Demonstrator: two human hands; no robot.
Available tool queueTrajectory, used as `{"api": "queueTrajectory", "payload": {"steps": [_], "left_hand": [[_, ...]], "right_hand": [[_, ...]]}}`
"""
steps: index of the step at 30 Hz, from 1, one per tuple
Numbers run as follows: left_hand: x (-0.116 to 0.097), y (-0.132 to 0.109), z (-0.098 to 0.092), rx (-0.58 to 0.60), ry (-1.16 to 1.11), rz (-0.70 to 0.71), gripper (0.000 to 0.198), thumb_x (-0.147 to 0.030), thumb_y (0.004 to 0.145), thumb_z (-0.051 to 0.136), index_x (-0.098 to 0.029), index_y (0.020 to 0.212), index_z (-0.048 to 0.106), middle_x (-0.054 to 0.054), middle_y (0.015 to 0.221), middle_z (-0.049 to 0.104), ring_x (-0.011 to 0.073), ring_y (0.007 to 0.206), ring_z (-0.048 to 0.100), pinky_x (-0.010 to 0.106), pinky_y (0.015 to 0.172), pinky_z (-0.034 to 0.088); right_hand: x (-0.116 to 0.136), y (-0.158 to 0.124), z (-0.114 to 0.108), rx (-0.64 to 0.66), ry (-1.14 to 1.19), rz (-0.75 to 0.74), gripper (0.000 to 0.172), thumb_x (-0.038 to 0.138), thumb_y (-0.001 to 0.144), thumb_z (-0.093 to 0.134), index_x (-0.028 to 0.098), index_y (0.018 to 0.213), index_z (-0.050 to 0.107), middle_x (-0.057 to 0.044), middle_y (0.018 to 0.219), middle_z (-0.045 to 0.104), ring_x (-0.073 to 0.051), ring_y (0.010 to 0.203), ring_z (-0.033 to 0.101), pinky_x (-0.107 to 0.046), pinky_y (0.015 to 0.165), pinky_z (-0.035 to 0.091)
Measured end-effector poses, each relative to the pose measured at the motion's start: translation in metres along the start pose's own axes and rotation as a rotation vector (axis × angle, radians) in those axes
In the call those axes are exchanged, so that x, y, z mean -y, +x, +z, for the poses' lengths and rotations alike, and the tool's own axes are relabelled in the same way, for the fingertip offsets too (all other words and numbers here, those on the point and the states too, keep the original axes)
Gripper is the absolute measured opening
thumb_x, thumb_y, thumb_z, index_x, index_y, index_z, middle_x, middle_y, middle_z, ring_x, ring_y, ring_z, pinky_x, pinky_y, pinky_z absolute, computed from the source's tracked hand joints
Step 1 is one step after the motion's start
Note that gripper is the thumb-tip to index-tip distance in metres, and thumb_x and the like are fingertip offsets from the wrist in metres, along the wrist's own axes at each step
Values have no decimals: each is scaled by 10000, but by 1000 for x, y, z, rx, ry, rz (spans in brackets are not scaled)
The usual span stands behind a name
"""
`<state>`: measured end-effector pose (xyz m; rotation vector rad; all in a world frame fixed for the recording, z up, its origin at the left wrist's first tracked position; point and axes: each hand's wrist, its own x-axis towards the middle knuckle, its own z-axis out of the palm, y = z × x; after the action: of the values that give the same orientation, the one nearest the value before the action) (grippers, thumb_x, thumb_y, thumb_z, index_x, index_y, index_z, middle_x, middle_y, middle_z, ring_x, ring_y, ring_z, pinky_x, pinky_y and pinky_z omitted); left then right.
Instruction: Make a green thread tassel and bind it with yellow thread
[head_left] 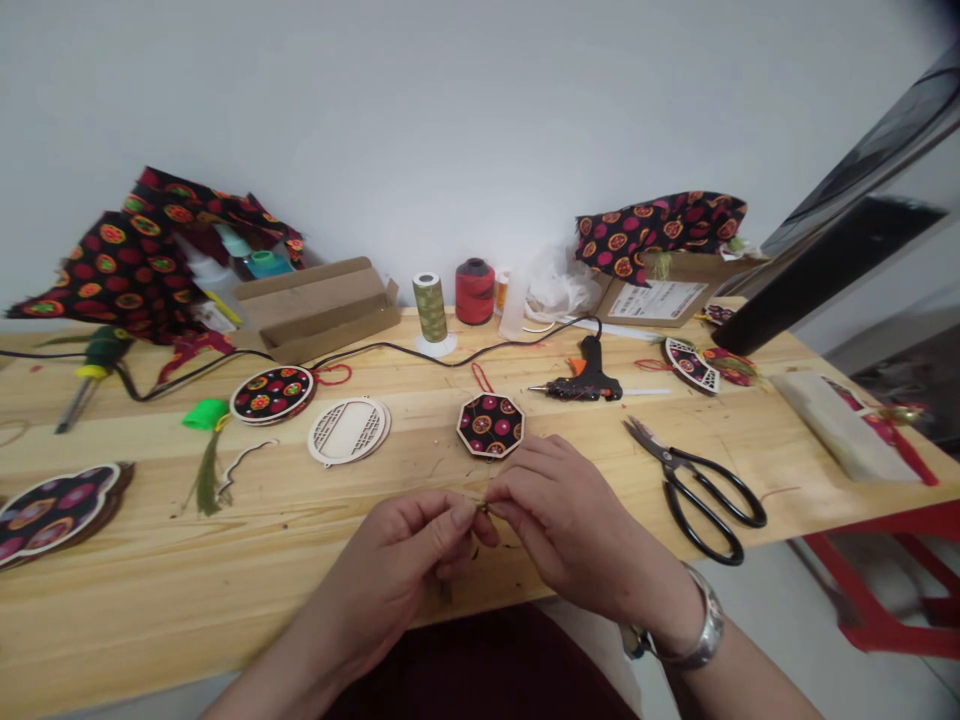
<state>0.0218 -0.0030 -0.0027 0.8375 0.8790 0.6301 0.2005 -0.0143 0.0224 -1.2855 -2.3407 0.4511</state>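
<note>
Close to the table's front edge, my left hand (416, 550) and my right hand (566, 520) meet fingertip to fingertip. Both pinch a small piece of olive-green thread (484, 507), largely covered by the fingers. Just beyond my right hand lies an octagonal pendant (491, 425) with a pale wooden rim, dark patterned fabric and a red cord loop. Left of it rests a round pale wooden cutout (349, 431). An olive tassel (208, 473) lies farther left, below a round fabric pendant (272, 394).
Black-handled scissors (697, 485) lie right of my hands, a black glue gun (581, 375) behind them. Spools of green thread (430, 308) and red thread (475, 292) stand by the wall. A cable (390, 347) crosses the table (225, 600). A screwdriver (94, 375) lies far left.
</note>
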Motion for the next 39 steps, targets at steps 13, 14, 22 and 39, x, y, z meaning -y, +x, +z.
{"api": "queueTrajectory", "payload": {"steps": [13,14,22,39], "left_hand": [[4,2,-3,-34,50,16,217,-302,804,619,-140,685,699,-26,575,459,102,554,314,229,509,250],[4,2,-3,-36,65,19,217,-307,806,617,-142,693,702,-25,578,464,102,556,318,229,513,255],[4,-2,-4,-65,167,4,245,-363,791,630,-152,699,713,-8,597,525,102,548,366,227,514,289],[-14,6,-13,-183,-139,99,189,-279,738,692,-114,647,718,35,647,604,72,524,353,196,491,281]], "right_hand": [[0,-1,-1,69,87,60,131,130,885,468,162,829,582,-44,863,586,-182,863,484,-332,781,378],[-1,-1,-1,66,91,57,134,128,886,468,162,826,583,-43,858,586,-181,864,485,-331,784,380],[0,1,-3,25,37,43,172,152,892,460,174,800,604,-34,820,609,-183,829,521,-326,761,419],[-112,-135,-24,-47,-578,711,392,207,699,427,31,994,617,-216,907,654,-325,827,651,-453,769,535]]}}
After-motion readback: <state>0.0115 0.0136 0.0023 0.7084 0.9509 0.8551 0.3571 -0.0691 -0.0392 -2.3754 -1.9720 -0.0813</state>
